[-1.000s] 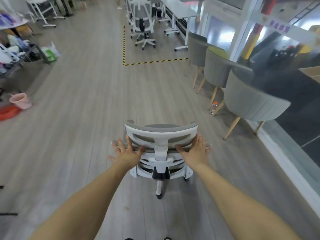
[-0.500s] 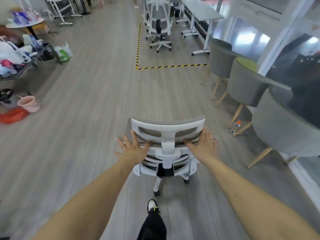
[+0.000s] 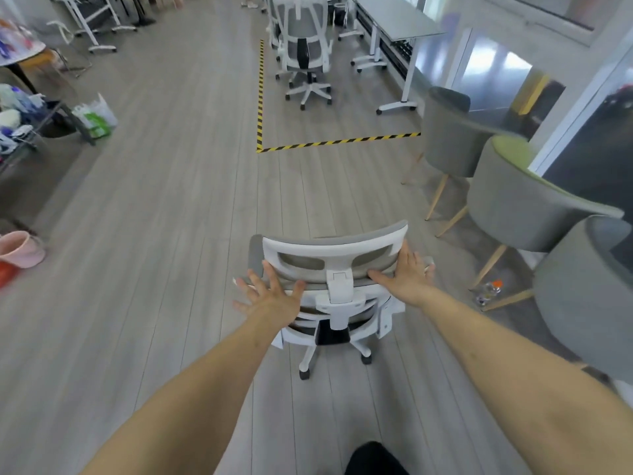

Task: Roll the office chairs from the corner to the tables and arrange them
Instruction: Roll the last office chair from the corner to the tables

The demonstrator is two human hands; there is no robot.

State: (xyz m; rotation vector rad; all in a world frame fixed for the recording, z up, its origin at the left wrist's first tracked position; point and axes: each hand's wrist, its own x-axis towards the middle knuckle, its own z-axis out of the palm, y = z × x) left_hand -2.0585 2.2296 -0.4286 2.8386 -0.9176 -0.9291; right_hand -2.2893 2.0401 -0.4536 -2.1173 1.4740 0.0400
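A white office chair (image 3: 334, 250) with grey mesh stands on its castors right in front of me, its back turned to me. My left hand (image 3: 270, 296) presses flat on the left of its backrest, fingers spread. My right hand (image 3: 406, 274) presses flat on the right side, fingers straight. Further ahead, another white office chair (image 3: 305, 46) stands beside a long grey table (image 3: 397, 20) inside the taped area.
Yellow-black floor tape (image 3: 337, 142) marks a corner ahead. Three grey tub chairs (image 3: 513, 197) on wooden legs line the right, with a bottle (image 3: 488, 291) on the floor under them. A pink bucket (image 3: 20, 248), a plastic bag (image 3: 96, 116) and cluttered racks stand left.
I have walked forward with the chair rolling ahead of me. The tape corner, table and far chair are nearer, and the tub chairs have slid past on the right. Both hands kept their place.
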